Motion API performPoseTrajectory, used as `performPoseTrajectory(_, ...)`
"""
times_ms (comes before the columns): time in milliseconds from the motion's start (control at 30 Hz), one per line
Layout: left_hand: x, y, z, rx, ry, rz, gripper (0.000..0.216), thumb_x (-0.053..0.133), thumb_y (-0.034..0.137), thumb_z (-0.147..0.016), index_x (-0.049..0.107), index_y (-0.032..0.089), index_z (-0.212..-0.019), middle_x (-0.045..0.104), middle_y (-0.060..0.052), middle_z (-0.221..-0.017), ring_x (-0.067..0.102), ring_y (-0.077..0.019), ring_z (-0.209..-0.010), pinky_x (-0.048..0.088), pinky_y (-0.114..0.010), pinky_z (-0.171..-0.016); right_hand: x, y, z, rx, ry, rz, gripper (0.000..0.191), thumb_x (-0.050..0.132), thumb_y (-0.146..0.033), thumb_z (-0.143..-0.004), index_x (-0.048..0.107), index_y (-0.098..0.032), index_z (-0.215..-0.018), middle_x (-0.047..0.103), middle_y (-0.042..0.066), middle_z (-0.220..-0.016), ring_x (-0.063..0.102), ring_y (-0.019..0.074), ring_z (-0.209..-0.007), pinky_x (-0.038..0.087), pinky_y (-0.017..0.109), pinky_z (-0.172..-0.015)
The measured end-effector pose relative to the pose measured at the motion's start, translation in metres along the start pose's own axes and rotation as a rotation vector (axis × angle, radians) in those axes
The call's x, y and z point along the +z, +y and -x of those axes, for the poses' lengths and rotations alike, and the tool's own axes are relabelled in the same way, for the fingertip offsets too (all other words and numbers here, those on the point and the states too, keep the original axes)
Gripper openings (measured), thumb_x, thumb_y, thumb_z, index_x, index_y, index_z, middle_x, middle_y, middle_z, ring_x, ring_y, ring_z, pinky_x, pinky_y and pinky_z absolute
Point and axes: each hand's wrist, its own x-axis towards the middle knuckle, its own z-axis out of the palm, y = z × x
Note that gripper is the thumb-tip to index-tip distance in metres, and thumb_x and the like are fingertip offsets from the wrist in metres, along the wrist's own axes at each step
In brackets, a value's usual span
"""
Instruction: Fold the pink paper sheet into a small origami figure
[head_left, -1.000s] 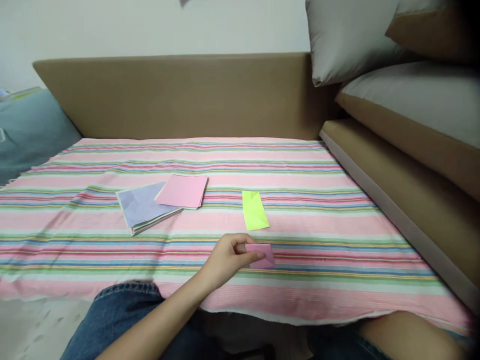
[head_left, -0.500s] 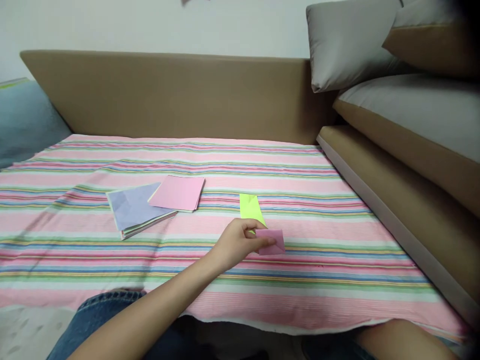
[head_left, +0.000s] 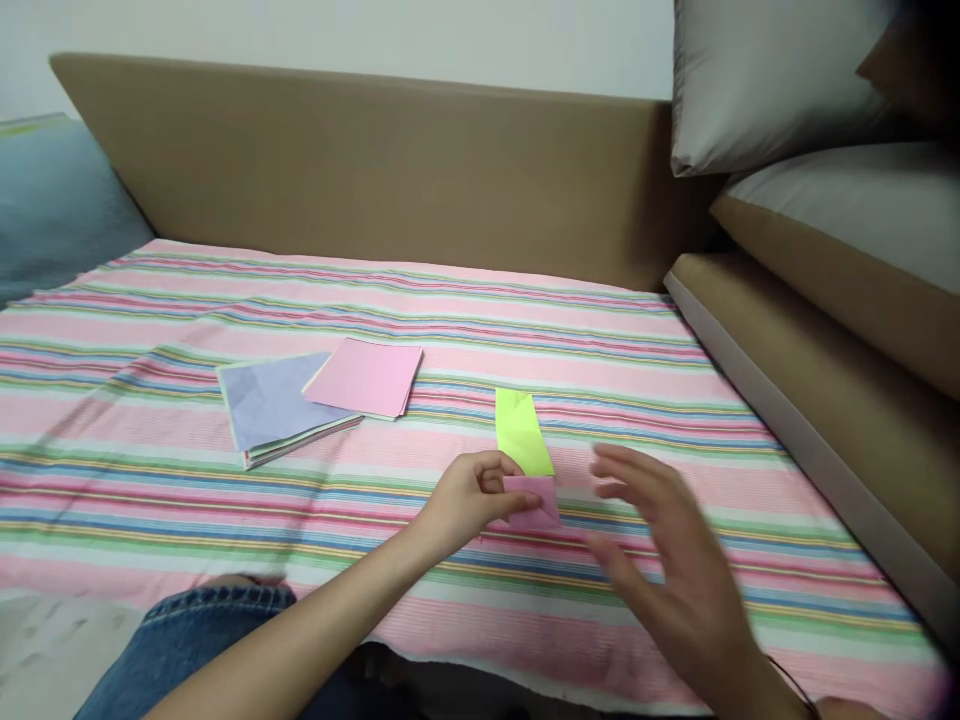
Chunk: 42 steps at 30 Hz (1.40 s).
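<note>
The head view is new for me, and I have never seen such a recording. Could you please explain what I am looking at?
Of course. There is no machine here, only a person's two bare hands. One camera, worn on the head, looks forward and down, so you see roughly what the wearer sees.

The left hand holds a small pink paper between thumb and fingers. The right hand, blurred, is open beside it, apart from the paper.

On the striped cloth lie a yellow-green paper, just beyond the left hand, and two paper piles further left: a pink pile partly overlapping a purple-topped pile. Cushions are stacked at the right.
</note>
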Motion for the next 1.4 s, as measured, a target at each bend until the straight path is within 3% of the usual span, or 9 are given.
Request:
performPoseTrajectory(100,0.003,-0.002,-0.001,-0.024,-0.001,0.066,0.036,0.078,0.039,-0.059,0.055,0.015,-0.073,0.055,0.003,-0.052,0.051,-0.0091,-0.047,0.033,-0.019,-0.045,0.019,0.000,-0.043,0.219,-0.206,-0.200,0.027,0.057,-0.040,-0.085,0.058,-0.025,-0.107,0.063,0.006,-0.104,0.061,0.0216,-0.091,0.050,0.033,-0.078)
performPoseTrajectory(200,0.005,-0.004,-0.001,-0.037,0.003,0.091,0.035,0.079,0.037,-0.059,0.056,0.014,-0.074,0.057,0.003,-0.054,0.052,-0.0092,-0.048,0.038,-0.020,-0.048,0.027,0.006,-0.050,0.306,-0.332,-0.246,0.025,0.050,-0.043,-0.089,0.061,-0.021,-0.084,0.063,0.003,-0.081,0.058,0.0176,-0.075,0.046,0.027,-0.066)
performPoseTrajectory(400,0.004,0.001,0.002,-0.114,-0.051,0.226,0.032,0.073,0.038,-0.069,0.064,0.010,-0.081,0.067,-0.005,-0.070,0.062,-0.0131,-0.061,0.049,-0.024,-0.060,0.022,0.015,-0.043,0.339,-0.288,-0.219,0.033,0.049,-0.043,-0.088,0.054,-0.019,-0.067,0.053,0.000,-0.064,0.050,0.0137,-0.061,0.038,0.024,-0.056)
performPoseTrajectory(533,0.003,0.002,0.002,-0.110,-0.087,0.210,0.029,0.069,0.036,-0.073,0.068,0.009,-0.084,0.070,-0.007,-0.073,0.065,-0.0149,-0.068,0.052,-0.026,-0.069,0.023,0.017,-0.047,0.344,-0.297,-0.234,0.031,0.051,-0.043,-0.087,0.055,-0.018,-0.067,0.054,-0.001,-0.064,0.049,0.0135,-0.060,0.038,0.024,-0.056)
performPoseTrajectory(867,0.001,0.016,0.005,-0.124,-0.134,0.189,0.024,0.065,0.028,-0.076,0.069,0.010,-0.092,0.071,-0.006,-0.075,0.067,-0.0179,-0.072,0.052,-0.030,-0.074,0.021,0.019,-0.049,0.369,-0.367,-0.427,0.031,0.058,-0.047,-0.082,0.059,-0.018,-0.070,0.057,0.000,-0.062,0.053,0.0128,-0.058,0.043,0.025,-0.056)
performPoseTrajectory(1133,0.001,0.010,0.017,-0.057,0.024,0.292,0.038,0.062,0.040,-0.080,0.059,0.014,-0.107,0.070,-0.008,-0.089,0.067,-0.0190,-0.076,0.053,-0.034,-0.075,0.023,0.014,-0.050,0.370,-0.306,-0.503,0.032,0.062,-0.047,-0.079,0.059,-0.018,-0.069,0.057,-0.001,-0.059,0.053,0.0118,-0.056,0.045,0.025,-0.056)
performPoseTrajectory(1300,0.003,0.008,0.020,-0.009,0.096,0.093,0.025,0.070,0.035,-0.072,0.062,0.013,-0.079,0.060,0.001,-0.061,0.057,-0.0107,-0.057,0.048,-0.022,-0.059,0.030,0.012,-0.047,0.372,-0.319,-0.485,0.027,0.060,-0.044,-0.081,0.063,-0.018,-0.075,0.059,0.000,-0.063,0.055,0.0132,-0.059,0.045,0.025,-0.058)
performPoseTrajectory(1400,0.004,0.008,0.021,0.020,0.112,-0.015,0.023,0.068,0.035,-0.074,0.060,0.013,-0.070,0.056,0.002,-0.056,0.052,-0.0092,-0.054,0.043,-0.020,-0.054,0.033,0.012,-0.044,0.362,-0.333,-0.435,0.022,0.060,-0.040,-0.082,0.064,-0.018,-0.080,0.062,0.000,-0.070,0.057,0.0148,-0.067,0.045,0.025,-0.061)
